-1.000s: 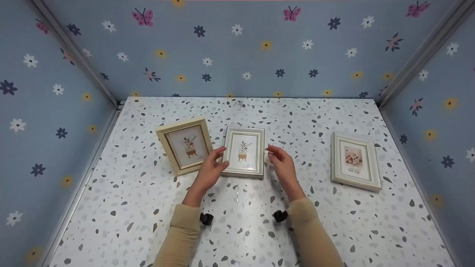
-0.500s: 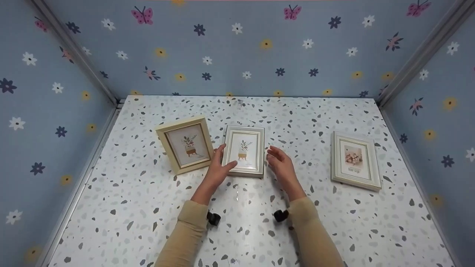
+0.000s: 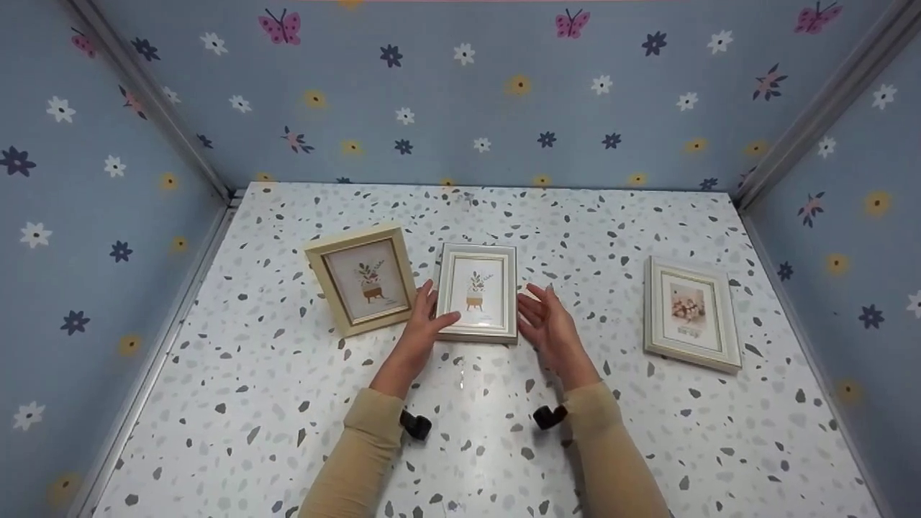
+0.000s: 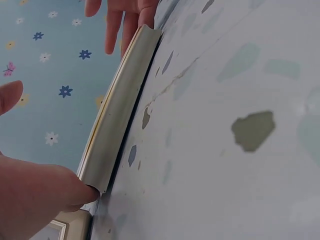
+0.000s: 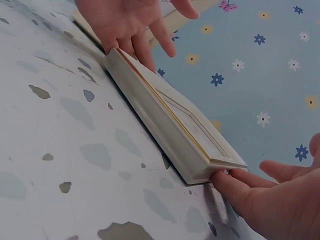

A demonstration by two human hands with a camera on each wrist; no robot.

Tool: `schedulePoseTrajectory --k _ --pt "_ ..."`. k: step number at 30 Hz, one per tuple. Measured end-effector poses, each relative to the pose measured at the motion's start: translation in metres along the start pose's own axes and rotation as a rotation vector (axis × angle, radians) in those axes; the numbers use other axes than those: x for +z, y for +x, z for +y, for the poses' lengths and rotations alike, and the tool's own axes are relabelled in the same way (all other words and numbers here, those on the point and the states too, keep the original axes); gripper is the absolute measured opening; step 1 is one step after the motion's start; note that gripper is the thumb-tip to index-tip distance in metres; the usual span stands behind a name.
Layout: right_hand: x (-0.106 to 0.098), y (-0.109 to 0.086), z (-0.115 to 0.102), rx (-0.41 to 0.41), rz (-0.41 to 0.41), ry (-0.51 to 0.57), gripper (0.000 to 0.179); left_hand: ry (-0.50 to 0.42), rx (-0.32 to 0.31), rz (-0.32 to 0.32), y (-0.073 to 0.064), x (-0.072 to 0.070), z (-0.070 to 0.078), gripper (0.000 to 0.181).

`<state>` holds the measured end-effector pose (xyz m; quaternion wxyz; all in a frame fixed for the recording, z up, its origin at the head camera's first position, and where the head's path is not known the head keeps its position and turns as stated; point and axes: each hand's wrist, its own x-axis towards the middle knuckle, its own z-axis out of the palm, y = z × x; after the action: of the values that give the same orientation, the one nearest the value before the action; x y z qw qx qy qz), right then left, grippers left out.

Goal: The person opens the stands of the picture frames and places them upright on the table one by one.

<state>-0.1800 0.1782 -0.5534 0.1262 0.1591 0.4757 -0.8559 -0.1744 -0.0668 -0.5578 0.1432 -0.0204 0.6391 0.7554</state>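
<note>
A silver-white picture frame (image 3: 478, 334) with a plant print lies face up on the speckled table, between the two hands. My left hand (image 3: 415, 329) is at its left side, fingers extended along the edge and thumb (image 3: 447, 319) overlapping the lower left corner in the head view. On the other side, my right hand (image 3: 552, 327) touches the frame's right edge with its fingertips, the thumb held away. In the right wrist view, the pale frame (image 5: 155, 117) sits between the fingers of both hands. Neither hand has curled round it.
Close by on the left, a cream picture frame (image 3: 332, 288) stands leaning back with a similar plant print. A white picture frame (image 3: 656, 309) with a flower photo lies farther right. Blue patterned walls (image 3: 460, 93) bound the table (image 3: 460, 446) at the back and sides.
My left hand has shifted right against the middle frame's left side. My right hand has turned and its fingers have come to the right edge. The frames remain about where they were.
</note>
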Motion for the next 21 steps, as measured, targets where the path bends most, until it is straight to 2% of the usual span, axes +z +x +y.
schedulePoseTrajectory --k 5,10,12,17,21 --pt "-0.002 0.0 0.001 -0.007 -0.002 -0.021 0.063 -0.085 0.027 -0.014 -0.001 0.0 -0.003 0.092" --pt "0.001 -0.003 -0.001 -0.029 0.03 -0.016 0.065 -0.092 0.072 -0.015 -0.004 0.002 -0.004 0.092" --pt "0.003 -0.004 -0.003 -0.046 0.047 -0.025 0.064 -0.114 0.109 -0.009 -0.004 0.002 -0.003 0.091" --pt "0.006 -0.007 -0.005 -0.073 0.097 -0.065 0.047 -0.174 0.209 -0.018 -0.006 0.004 -0.001 0.086" --pt "0.008 -0.01 -0.005 -0.084 0.142 -0.158 0.038 -0.201 0.249 -0.039 -0.008 0.004 -0.002 0.082"
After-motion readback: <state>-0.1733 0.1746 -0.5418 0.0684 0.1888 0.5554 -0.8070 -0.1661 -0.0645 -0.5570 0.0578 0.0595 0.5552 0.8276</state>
